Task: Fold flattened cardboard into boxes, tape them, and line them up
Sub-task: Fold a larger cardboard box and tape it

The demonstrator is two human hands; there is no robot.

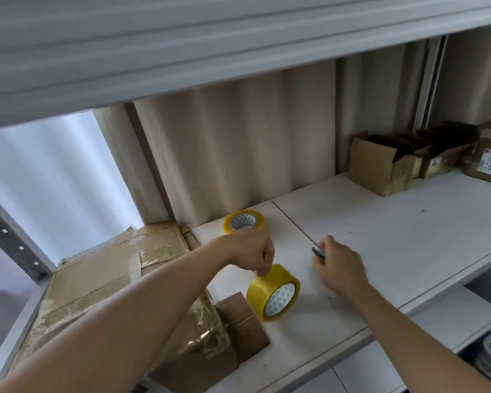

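Left hand (pixel 251 252) on tape roll (pixel 272 292); blurred, perhaps cutter (pixel 318 252).

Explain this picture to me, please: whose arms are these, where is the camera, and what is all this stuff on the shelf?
There is no machine here. A person wears a wide-angle camera on the head, so you look down along both bare arms at a white shelf board.

The left hand pinches the top of a yellow roll of clear packing tape standing on its edge. The right hand holds a small dark tool; it is too blurred to name.

A second yellow tape roll lies behind the left hand. At the left lies a large brown cardboard box patched with shiny tape, with a small piece of folded brown cardboard beside it. At the far right several open brown cardboard boxes stand in a row.
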